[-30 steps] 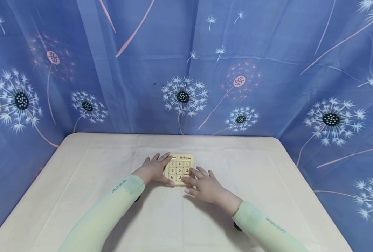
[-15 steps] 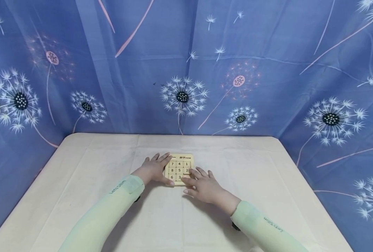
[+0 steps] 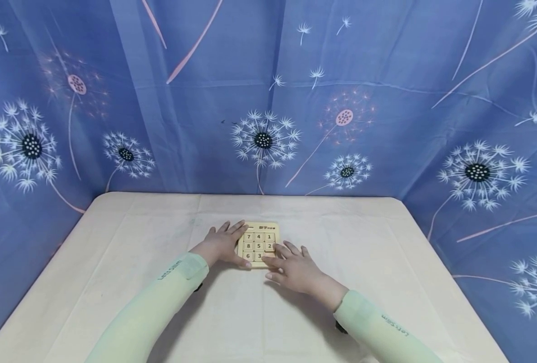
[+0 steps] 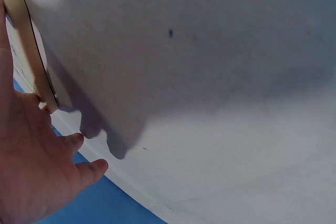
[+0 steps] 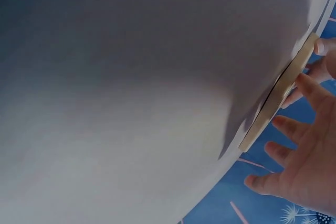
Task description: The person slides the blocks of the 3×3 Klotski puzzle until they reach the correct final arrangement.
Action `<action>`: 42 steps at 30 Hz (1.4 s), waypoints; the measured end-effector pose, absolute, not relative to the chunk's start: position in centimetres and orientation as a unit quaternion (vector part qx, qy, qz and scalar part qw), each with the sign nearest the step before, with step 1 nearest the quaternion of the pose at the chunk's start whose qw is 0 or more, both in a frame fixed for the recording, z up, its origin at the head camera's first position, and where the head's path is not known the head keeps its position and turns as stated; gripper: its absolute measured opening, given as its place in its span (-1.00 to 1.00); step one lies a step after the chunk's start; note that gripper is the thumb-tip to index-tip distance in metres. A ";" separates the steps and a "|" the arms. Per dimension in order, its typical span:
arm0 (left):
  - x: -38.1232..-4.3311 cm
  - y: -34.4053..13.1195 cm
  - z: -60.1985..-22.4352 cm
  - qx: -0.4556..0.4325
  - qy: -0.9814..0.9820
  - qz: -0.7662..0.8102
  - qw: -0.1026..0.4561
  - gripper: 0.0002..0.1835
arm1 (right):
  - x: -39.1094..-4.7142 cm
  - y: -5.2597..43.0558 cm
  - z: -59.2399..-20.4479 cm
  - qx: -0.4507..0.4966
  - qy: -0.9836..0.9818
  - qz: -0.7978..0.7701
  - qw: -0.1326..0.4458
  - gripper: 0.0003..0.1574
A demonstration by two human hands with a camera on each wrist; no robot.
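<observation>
A pale wooden number slide puzzle lies flat on the cloth-covered table. Its tiles read 7, 4, 1 in the top row, then 8, 5, 2, with 6 and 3 at the bottom. My left hand holds its left side, thumb at the bottom corner and index finger at the top. From the right, my right hand reaches over the lower right corner, its fingers spread and fairly straight. The index fingertip touches near the 3 tile and hides the bottom right space. In the right wrist view the puzzle's edge shows side-on.
The cream table stretches out around the puzzle on every side. Behind and beside it hangs a blue dandelion-print curtain, meeting the far table edge. Light green sleeves cover both forearms.
</observation>
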State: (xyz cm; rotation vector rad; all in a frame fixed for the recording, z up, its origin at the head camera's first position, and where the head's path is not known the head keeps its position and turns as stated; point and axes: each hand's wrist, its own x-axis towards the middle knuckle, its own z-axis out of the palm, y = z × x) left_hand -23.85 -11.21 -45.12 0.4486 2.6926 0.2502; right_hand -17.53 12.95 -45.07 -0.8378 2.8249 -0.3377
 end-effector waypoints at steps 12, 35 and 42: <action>-23.9 -11.2 -45.1 0.161 0.963 0.089 0.198 0.28 | -17.7 13.6 -45.3 -0.282 0.949 -0.109 0.089 -0.40; -23.8 -11.2 -45.0 0.161 0.962 0.091 0.199 0.28 | -17.3 14.5 -45.1 -0.268 0.953 -0.106 0.092 -0.37; -23.7 -11.2 -45.0 0.158 0.962 0.090 0.204 0.29 | -17.2 14.7 -45.0 -0.269 0.953 -0.106 0.089 -0.38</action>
